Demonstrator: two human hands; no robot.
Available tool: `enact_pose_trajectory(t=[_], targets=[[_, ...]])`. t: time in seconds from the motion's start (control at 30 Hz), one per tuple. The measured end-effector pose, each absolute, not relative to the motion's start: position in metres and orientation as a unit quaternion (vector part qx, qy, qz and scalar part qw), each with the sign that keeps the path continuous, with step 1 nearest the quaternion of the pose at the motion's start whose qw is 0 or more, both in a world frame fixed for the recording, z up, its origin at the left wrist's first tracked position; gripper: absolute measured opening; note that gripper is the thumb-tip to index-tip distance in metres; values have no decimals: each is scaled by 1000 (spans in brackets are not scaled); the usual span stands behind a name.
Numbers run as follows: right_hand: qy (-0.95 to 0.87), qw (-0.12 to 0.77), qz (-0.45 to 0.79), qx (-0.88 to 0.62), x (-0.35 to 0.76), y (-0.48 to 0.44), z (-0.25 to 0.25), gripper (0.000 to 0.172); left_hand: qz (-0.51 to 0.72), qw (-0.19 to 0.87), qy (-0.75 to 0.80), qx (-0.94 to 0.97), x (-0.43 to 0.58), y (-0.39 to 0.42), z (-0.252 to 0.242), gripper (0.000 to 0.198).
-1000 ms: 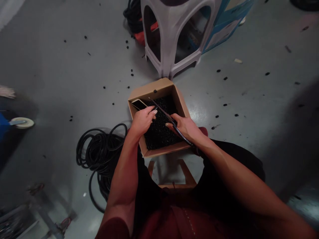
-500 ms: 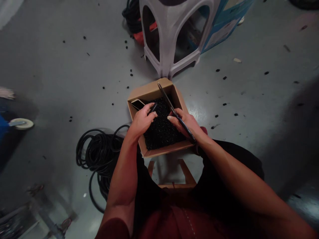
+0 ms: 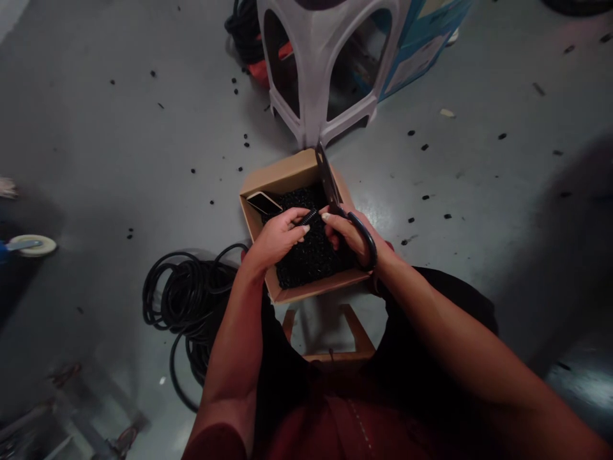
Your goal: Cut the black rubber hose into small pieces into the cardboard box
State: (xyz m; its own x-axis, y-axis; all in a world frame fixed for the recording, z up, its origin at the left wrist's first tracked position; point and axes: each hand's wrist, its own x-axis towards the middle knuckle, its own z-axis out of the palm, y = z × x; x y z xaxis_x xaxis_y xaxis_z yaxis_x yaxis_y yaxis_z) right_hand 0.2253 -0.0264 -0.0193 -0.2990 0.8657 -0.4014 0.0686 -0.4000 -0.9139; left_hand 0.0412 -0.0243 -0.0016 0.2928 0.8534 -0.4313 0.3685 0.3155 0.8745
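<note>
The left hand (image 3: 280, 236) pinches a ribbed tube (image 3: 309, 217) over the box (image 3: 282, 174), between its side edges; the right hand (image 3: 352, 231) holds scissors (image 3: 329, 184). A loose pinch could drop the tube among the black bits (image 3: 306, 260).

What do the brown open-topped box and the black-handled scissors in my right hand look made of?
Brown open-topped box: matte cardboard, by its plain folded walls. Black-handled scissors: probably metal blades, dark, thin and flat; the smooth, slightly shiny handle suggests plastic.
</note>
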Motion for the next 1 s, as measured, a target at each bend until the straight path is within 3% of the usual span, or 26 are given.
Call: enact_pose_trajectory(t=[0.43, 0.63, 1.0], targets=[[-429, 307, 681, -507, 224, -28, -26, 28, 199, 629, 528, 534, 54, -31, -12, 34], [-364, 378, 678, -514, 227, -22, -30, 19, 194, 625, 531, 539, 47, -27, -8, 29], [-361, 423, 659, -506, 227, -22, -34, 17, 199, 518, 540, 633, 39, -22, 0, 33]])
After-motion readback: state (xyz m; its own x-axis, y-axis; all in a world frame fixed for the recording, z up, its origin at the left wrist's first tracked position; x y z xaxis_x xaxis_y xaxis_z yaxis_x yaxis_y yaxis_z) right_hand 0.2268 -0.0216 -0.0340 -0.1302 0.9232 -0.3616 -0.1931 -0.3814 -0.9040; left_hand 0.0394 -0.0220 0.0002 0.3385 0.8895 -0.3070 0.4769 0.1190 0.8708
